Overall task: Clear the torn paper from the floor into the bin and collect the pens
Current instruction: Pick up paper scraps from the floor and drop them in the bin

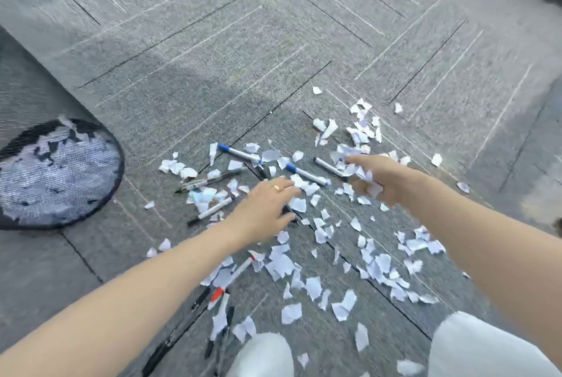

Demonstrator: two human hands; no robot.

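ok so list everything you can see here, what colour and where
torn paper: many scraps, white, scattered on the carpet, some already in the bin
pens: roughly ten, white or dark barrels, blue, red and black caps, lying among the scraps
bin: one, black mesh, at the left edge
carpet: grey tiles, throughout
knees: two, pale trousers, bottom edge
left hand: ring on, fingers flat over scraps
right hand: gripping scraps

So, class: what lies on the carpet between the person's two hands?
In the head view, a blue-capped white pen and torn white paper scraps lie between left hand and right hand.
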